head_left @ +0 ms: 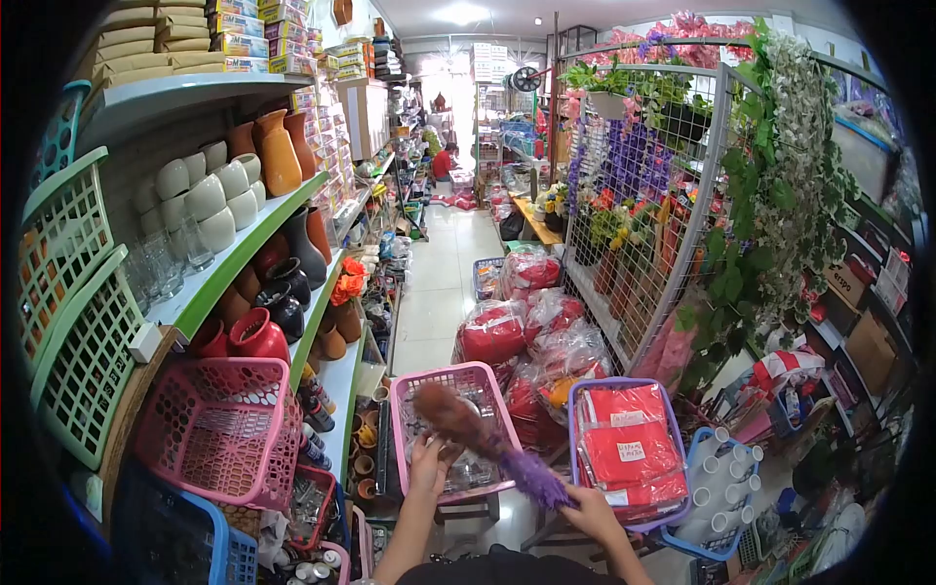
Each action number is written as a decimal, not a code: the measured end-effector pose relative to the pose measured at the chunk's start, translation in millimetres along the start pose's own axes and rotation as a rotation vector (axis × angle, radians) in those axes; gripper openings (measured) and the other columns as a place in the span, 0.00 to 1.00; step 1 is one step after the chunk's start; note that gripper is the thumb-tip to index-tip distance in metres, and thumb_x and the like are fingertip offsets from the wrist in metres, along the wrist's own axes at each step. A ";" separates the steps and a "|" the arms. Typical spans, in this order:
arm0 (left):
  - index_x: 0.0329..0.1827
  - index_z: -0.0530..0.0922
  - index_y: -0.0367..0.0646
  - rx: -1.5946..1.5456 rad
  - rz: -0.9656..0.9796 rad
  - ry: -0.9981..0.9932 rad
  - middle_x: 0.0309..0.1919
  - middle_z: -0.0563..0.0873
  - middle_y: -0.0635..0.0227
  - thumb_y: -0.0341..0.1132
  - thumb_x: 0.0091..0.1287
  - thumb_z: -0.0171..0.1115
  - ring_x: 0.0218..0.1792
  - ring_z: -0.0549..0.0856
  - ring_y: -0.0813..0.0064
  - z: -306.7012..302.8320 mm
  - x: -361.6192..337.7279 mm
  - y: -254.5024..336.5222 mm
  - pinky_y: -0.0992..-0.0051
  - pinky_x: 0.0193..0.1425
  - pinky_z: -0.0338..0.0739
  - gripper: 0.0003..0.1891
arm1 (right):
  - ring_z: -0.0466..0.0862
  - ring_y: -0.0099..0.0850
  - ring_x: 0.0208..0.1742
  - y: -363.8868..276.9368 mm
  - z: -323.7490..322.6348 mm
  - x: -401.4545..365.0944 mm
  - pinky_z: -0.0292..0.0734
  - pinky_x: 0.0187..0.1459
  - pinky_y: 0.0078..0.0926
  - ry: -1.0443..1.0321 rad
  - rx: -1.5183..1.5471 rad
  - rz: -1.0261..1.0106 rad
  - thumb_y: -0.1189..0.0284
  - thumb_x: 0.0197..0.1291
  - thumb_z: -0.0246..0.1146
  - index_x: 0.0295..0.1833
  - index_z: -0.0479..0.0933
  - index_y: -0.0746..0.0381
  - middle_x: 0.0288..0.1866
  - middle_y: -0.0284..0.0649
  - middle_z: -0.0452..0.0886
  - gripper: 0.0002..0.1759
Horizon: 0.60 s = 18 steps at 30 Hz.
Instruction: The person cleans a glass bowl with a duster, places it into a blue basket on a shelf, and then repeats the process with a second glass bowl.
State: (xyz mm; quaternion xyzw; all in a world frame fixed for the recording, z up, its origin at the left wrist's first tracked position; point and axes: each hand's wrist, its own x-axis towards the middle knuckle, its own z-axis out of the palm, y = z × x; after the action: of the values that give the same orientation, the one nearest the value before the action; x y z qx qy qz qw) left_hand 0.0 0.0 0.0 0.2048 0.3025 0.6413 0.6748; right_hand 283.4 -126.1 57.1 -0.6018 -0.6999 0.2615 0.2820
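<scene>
My right hand [588,512] is closed around the purple end of a feather duster [468,427]. The duster slants up and left, its brown end over a pink basket [499,419]. Clear glass-like or plastic-wrapped items [473,472] lie in that basket. At the basket's near left side is my left hand [430,466], its fingers curled at the items, partly behind the duster; what they hold is hidden. Right of the duster stands a purple basket [680,439] with red packets [629,444] bearing white labels.
Shelves [234,255] with pots and glasses line the left. A larger pink basket [219,375] stands nearby. Plastic-wrapped red bundles [490,331] lie on the floor ahead. A blue basket [717,548] holds white cylinders. A wire rack [643,195] carries artificial flowers. A person [444,164] is far down the aisle.
</scene>
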 end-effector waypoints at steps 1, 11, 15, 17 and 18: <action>0.55 0.65 0.47 -0.029 0.016 0.028 0.44 0.80 0.64 0.27 0.64 0.57 0.43 0.82 0.68 -0.4 0.8 -1.9 0.65 0.48 0.81 0.18 | 0.80 0.48 0.39 1.3 -1.1 -0.6 0.74 0.40 0.39 -0.023 -0.027 -0.061 0.66 0.50 0.62 0.67 0.64 0.45 0.36 0.50 0.80 0.35; 0.57 0.63 0.41 0.060 -0.025 -0.031 0.41 0.80 0.60 0.28 0.65 0.57 0.36 0.84 0.66 26.0 -20.9 -11.9 0.65 0.45 0.82 0.19 | 0.80 0.50 0.37 -23.3 -0.5 2.5 0.73 0.40 0.41 0.049 -0.069 -0.057 0.69 0.48 0.63 0.47 0.76 0.62 0.33 0.53 0.79 0.18; 0.57 0.63 0.43 0.144 -0.032 0.026 0.44 0.79 0.59 0.27 0.66 0.53 0.37 0.84 0.66 20.9 -17.1 -9.7 0.65 0.46 0.82 0.17 | 0.80 0.49 0.37 -2.2 -0.7 2.9 0.73 0.39 0.42 0.154 -0.016 -0.027 0.68 0.47 0.64 0.47 0.77 0.62 0.33 0.52 0.79 0.19; 0.55 0.64 0.40 0.079 -0.009 0.043 0.44 0.79 0.60 0.27 0.64 0.57 0.38 0.84 0.66 12.2 -14.8 -9.2 0.65 0.46 0.82 0.18 | 0.80 0.48 0.39 10.6 -1.5 -1.9 0.73 0.41 0.42 -0.030 -0.043 -0.176 0.66 0.50 0.62 0.65 0.66 0.47 0.37 0.50 0.80 0.33; 0.55 0.64 0.41 0.042 0.022 0.053 0.43 0.79 0.61 0.27 0.65 0.56 0.38 0.84 0.66 19.3 -18.3 -5.6 0.65 0.45 0.83 0.17 | 0.80 0.48 0.40 -6.5 -11.0 -1.4 0.74 0.42 0.41 -0.071 -0.134 -0.005 0.66 0.49 0.62 0.62 0.70 0.49 0.38 0.50 0.80 0.30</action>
State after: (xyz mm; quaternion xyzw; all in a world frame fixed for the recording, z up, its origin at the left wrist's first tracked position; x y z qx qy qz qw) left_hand 17.2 -16.5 13.1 0.2050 0.3313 0.6476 0.6549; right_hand 286.8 -128.1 69.4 -0.6081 -0.7268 0.2344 0.2167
